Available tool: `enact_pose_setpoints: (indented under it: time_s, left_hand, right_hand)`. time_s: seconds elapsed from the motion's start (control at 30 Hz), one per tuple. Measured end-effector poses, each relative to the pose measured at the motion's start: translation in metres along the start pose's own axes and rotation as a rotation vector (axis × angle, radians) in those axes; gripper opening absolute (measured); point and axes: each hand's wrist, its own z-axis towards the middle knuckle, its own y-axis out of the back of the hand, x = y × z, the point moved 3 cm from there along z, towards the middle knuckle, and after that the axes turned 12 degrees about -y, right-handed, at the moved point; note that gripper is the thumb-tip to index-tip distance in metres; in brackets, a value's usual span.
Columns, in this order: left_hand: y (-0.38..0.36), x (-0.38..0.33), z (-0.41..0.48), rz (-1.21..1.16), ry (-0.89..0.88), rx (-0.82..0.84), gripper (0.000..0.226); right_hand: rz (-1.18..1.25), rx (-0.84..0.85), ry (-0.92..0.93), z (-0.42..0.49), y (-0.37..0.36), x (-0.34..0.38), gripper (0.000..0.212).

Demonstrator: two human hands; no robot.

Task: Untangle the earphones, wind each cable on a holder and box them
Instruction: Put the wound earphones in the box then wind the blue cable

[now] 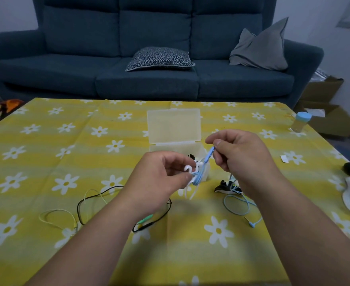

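Head: blue cable [208, 157] rises rightward toward right hand [239, 150].

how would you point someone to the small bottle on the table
Find the yellow daisy-print tablecloth and follow it to its far right edge, beside the cardboard box on the floor. The bottle stands upright there by itself. It alone has a light blue cap over a clear, yellowish body.

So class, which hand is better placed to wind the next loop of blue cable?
The right hand: it pinches the blue cable just above the white holder, which the left hand grips.
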Motion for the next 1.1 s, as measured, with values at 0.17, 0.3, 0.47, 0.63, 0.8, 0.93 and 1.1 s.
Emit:
enact_pose_setpoints:
  time_s: [0.17,0.3,0.47,0.63,0.8,0.93,1.1]
  left_hand:
    - [-0.002,-0.003,0.0,-0.238,-0.044,0.009,0.021]
    - [0.003,-0.004,0.002,-0.353,-0.062,-0.164,0.023]
    - [0.014,0.0,0.004,-0.326,-0.055,-0.417,0.021]
    - [0.017,0.003,0.002,-0.235,-0.056,-0.53,0.02]
    - [0.022,0.002,0.002,-0.05,-0.066,-0.565,0.018]
    - [0.021,-0.001,0.001,0.087,-0.12,-0.514,0.016]
    - [0.015,-0.003,0.0,0.118,-0.145,-0.544,0.013]
  right_hand:
    - [0.001,0.043,-0.072,0.003,-0.006,-0.007,0.022]
    - [-0.115,0.172,-0.136,-0.001,-0.02,-0.015,0.024]
    - [-0.187,0.359,-0.182,-0.013,-0.043,-0.019,0.035]
    - [-0.2,0.464,-0.177,-0.021,-0.057,-0.021,0.037]
    - [-0.24,0.516,-0.143,-0.025,-0.053,-0.013,0.031]
    - [-0.311,0.499,-0.096,-0.028,-0.043,-0.005,0.027]
    - [-0.397,0.544,-0.073,-0.033,-0.045,-0.004,0.026]
